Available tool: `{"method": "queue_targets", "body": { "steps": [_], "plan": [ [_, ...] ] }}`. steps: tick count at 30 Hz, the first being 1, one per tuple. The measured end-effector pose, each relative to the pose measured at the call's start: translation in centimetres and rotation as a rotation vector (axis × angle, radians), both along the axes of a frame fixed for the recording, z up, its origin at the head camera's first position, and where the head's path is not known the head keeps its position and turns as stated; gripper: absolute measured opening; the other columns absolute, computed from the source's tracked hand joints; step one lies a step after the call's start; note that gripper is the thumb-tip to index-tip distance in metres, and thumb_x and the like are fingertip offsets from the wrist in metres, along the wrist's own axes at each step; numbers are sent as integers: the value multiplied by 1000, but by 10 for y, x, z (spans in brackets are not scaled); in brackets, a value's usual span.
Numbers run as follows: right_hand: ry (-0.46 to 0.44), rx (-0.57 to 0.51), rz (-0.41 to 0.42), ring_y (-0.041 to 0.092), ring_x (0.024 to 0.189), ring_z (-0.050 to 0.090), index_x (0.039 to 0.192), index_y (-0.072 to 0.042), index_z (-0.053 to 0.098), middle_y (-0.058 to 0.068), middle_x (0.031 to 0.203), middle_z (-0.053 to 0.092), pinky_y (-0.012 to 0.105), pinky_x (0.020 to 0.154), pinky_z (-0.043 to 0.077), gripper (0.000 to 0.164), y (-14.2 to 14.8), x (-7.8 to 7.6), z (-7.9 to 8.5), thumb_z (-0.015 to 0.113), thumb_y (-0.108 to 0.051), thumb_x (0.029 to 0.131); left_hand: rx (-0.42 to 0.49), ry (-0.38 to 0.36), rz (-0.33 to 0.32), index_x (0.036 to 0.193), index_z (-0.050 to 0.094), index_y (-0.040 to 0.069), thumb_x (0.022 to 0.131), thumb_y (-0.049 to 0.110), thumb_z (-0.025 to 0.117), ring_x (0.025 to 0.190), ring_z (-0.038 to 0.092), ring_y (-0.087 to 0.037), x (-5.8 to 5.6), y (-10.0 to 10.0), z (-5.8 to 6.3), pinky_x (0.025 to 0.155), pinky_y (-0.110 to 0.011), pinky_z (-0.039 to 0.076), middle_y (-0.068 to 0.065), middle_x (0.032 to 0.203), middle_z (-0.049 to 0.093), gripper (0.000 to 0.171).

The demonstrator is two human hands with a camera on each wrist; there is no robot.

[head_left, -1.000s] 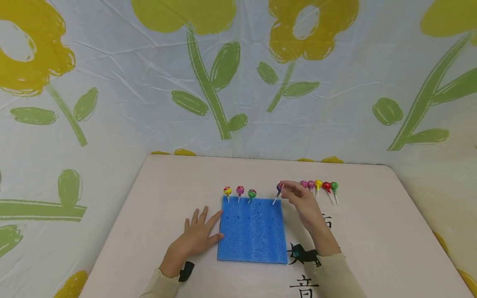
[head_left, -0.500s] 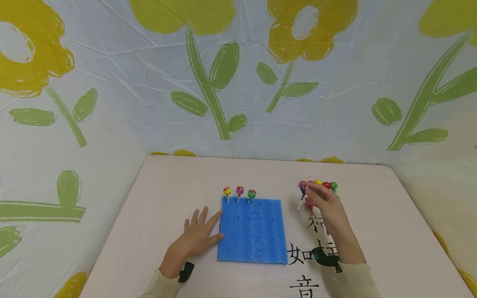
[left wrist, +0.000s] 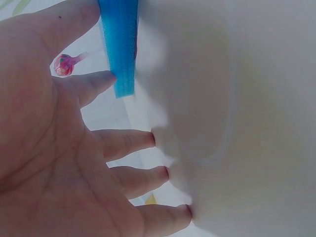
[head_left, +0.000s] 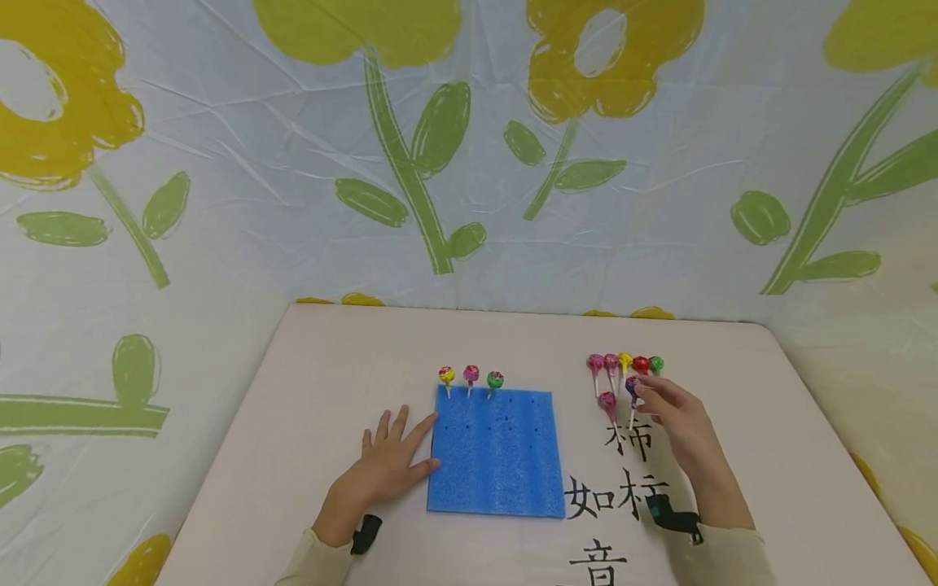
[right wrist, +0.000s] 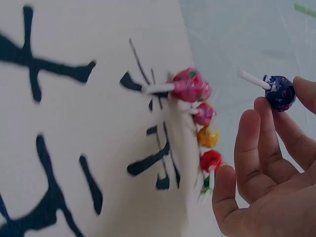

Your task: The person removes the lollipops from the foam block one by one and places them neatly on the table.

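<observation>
You are pinching a purple lollipop [right wrist: 280,94] in your right hand [head_left: 680,413] near the bench's [head_left: 330,350] far edge; slackening fingers could drop it onto the nearest pink lollipop [head_left: 607,400]. Your left hand [head_left: 387,464], spread, is touching the blue foam [head_left: 498,460].

Head: farther off, forward and down over tabletop [head_left: 352,350]
Left wrist: close at left hand [left wrist: 69,138], blue block [left wrist: 121,49] at 11 o'clock
Right wrist: close at right hand [right wrist: 271,187], dark lollipop [right wrist: 282,95] near 3 o'clock
Shared with head: blue block, dark lollipop
</observation>
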State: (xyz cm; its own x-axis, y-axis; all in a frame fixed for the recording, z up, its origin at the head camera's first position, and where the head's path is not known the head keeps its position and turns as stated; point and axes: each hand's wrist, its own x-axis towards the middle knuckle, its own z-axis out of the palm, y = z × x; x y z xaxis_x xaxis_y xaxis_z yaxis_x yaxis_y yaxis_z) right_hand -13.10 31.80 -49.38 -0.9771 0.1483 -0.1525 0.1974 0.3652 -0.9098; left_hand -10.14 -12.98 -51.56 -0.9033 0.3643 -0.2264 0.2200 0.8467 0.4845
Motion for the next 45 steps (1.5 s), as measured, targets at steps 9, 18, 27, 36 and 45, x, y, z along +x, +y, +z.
{"method": "queue_targets", "body": {
  "steps": [9, 18, 27, 36, 45],
  "plan": [
    [-70, 45, 43, 20, 100, 61, 144, 0, 49, 7, 130, 60, 44, 92, 39, 65, 9, -5, -8, 56, -47, 101, -9, -3, 0, 158, 33, 23, 98, 47, 61, 146, 7, -54, 0, -1, 0, 106, -77, 10, -26, 162, 16, 70],
    [-131, 153, 85, 32, 100, 57, 138, 2, 54, 23, 128, 57, 44, 85, 39, 60, 10, -9, -18, 57, -46, 101, -5, -2, 4, 158, 33, 23, 98, 47, 61, 146, 7, -54, 0, -1, -1, 106, -77, 10, -26, 162, 16, 70],
    [-140, 191, 74, 31, 97, 60, 137, 0, 56, 23, 126, 59, 43, 83, 44, 59, 9, -12, -27, 58, -46, 100, -2, -2, 5, 158, 33, 23, 98, 45, 62, 146, 7, -54, -1, 0, -1, 106, -77, 9, -27, 161, 16, 70],
    [-151, 229, 56, 32, 100, 59, 137, -2, 58, 25, 128, 58, 40, 80, 47, 61, 5, -12, -29, 58, -50, 99, -1, -10, 6, 158, 33, 23, 98, 45, 62, 146, 7, -54, 0, 0, -1, 106, -76, 9, -27, 162, 16, 70],
    [-150, 260, 54, 31, 96, 59, 135, -2, 59, 23, 122, 60, 32, 72, 46, 56, 4, -10, -26, 57, -46, 101, 8, -2, 5, 157, 33, 23, 98, 45, 62, 145, 7, -54, 0, 0, 0, 106, -77, 9, -27, 162, 16, 70]
  ]
}}
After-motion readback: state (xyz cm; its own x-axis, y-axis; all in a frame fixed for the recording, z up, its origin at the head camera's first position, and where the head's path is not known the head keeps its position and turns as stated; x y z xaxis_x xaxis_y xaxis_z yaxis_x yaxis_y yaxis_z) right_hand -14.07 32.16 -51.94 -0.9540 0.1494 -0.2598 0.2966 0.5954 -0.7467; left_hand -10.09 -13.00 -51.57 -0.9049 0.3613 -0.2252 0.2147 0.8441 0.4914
